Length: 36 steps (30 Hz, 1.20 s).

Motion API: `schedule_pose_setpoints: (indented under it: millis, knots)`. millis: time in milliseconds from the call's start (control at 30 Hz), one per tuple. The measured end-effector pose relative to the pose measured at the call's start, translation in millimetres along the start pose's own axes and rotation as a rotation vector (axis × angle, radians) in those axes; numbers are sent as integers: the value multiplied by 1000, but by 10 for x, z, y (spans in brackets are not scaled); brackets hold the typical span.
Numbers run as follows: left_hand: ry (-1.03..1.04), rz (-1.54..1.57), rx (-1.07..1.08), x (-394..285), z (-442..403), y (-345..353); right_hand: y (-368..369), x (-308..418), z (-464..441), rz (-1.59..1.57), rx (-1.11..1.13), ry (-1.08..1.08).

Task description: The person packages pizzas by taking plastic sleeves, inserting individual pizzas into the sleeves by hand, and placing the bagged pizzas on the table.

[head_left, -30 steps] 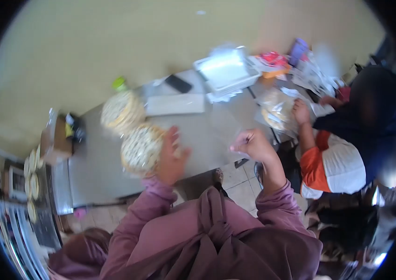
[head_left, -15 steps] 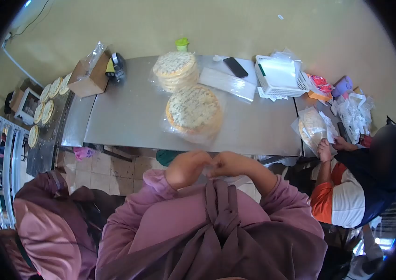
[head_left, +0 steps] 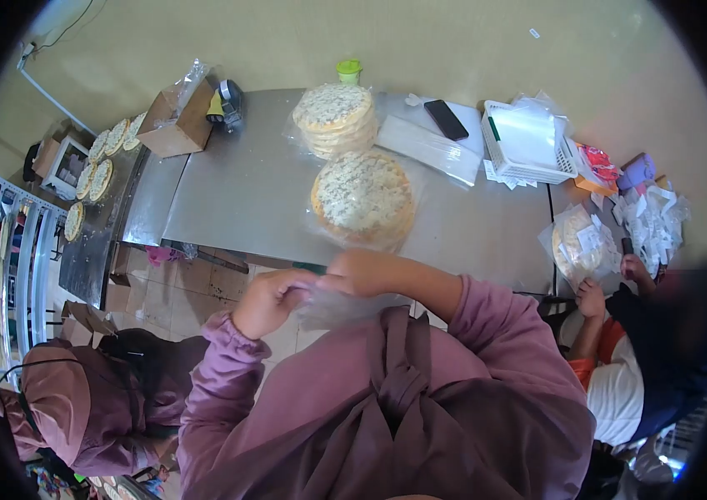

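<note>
A thin clear plastic bag (head_left: 341, 310) hangs between my hands, in front of my chest. My left hand (head_left: 272, 298) is closed on its left end, and my right hand (head_left: 352, 275) pinches it close by. Just beyond my hands, a round flat pizza (head_left: 362, 193) with pale crumbly topping lies on clear plastic at the table's near side; it seems to top a short stack. Behind it stands a taller stack of similar pizzas (head_left: 334, 117), also in clear plastic.
The steel table (head_left: 237, 183) carries a stack of clear bags (head_left: 428, 150), a phone (head_left: 447, 119), a white basket (head_left: 528, 146) and a cardboard box (head_left: 177, 125). At right a co-worker's hand (head_left: 591, 298) touches a bagged pizza (head_left: 578, 242). Another person (head_left: 78, 400) is at left.
My hands have moved left and farther apart, and the clear plastic bag now shows stretched between them. The whole view has shifted slightly. The co-worker at right still handles the bagged pizza.
</note>
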<state>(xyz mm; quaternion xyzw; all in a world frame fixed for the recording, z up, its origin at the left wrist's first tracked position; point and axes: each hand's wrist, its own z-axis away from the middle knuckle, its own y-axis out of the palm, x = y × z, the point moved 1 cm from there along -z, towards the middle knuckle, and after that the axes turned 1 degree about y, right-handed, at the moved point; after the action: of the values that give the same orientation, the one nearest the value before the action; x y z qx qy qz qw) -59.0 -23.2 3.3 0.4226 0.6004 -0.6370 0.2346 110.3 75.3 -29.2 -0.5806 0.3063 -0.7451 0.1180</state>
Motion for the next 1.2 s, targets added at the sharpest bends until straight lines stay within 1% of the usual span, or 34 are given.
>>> schedule_pose_setpoints:
  millis: [33,67,100,133,167,200,233,267,300,333,400,433,467,500,533,567,600,633,667,700,733,767,800,867,900,933,1000,1067,1100,1133,1200]
  knots:
    - [-21,-40,-8,-79,8,-60,-61,14,-12,-11,8,-7]
    - [-37,-44,-6,-92,20,-94,-140,32,-21,-117,85,27]
    - [-57,-52,-51,-94,61,-135,-206,37,-34,-225,164,61]
    - [-76,-63,-96,-110,89,-177,-235,-55,-68,-240,170,52]
    - [-88,-76,-138,-156,98,-211,-247,-184,-106,-257,162,-23]
    - [-105,-82,-133,-197,108,-251,-272,-252,-133,-276,154,-98]
    - [-102,-109,-137,-239,115,-304,-289,-301,-166,-291,160,-107]
    - [-96,-137,-141,-289,120,-363,-300,-330,-207,-337,210,-126]
    - [-193,-144,-60,-365,133,-435,-316,-344,-248,-382,260,-145]
    - [-210,-147,-51,-411,136,-470,-337,-341,-297,-400,265,-150]
    - [-223,-170,-15,-501,134,-519,-422,-277,-431,-212,125,-216]
    - [-295,-225,42,-592,149,-568,-482,-233,-508,-221,124,-221]
    - [-301,-229,46,-681,123,-570,-551,-178,-584,-100,69,-259]
    - [-327,-250,-5,-757,98,-572,-603,-119,-639,22,14,-296]
    - [-353,-272,-57,-833,74,-578,-614,-52,-663,13,13,-300]
    - [-380,-372,-59,-907,54,-581,-610,36,-662,10,-105,-349]
    - [-388,-377,-57,-916,48,-567,-615,124,-657,8,-223,-397]
    - [-364,-478,-114,-907,36,-557,-644,203,-660,4,-224,-403]
    - [-338,-578,-172,-901,14,-551,-677,288,-654,87,-234,-462]
    - [-343,-580,-174,-902,-27,-540,-706,356,-646,170,-241,-520]
    - [-480,-601,-266,-892,-72,-539,-734,403,-646,168,-239,-525]
    - [-616,-619,-358,-880,-101,-541,-767,445,-643,141,-276,-586]
    - [-618,-620,-359,-822,-104,-543,-818,469,-638,116,-316,-645]
    - [-531,-894,-496,-686,-89,-578,-945,483,-633,110,-327,-680]
    - [-530,-893,-493,-681,-129,-586,-1014,472,-635,109,-336,-712]
    - [-481,-892,-496,-680,-182,-593,-1115,426,-654,110,-338,-706]
    - [-421,-883,-492,-682,-281,-613,-1410,212,-750,-117,-255,-518]
    - [-516,-806,-514,-680,-286,-650,-1636,-356,-1027,-196,-599,-219]
    - [-578,-722,-492,-587,-171,-717,-1768,-685,-1140,-128,-709,20]
    - [-562,-713,-485,-518,-91,-758,-1901,-1018,-1228,-55,-816,263]
    - [-537,-623,-579,-417,17,-768,-2041,-1632,-1356,-87,-869,597]
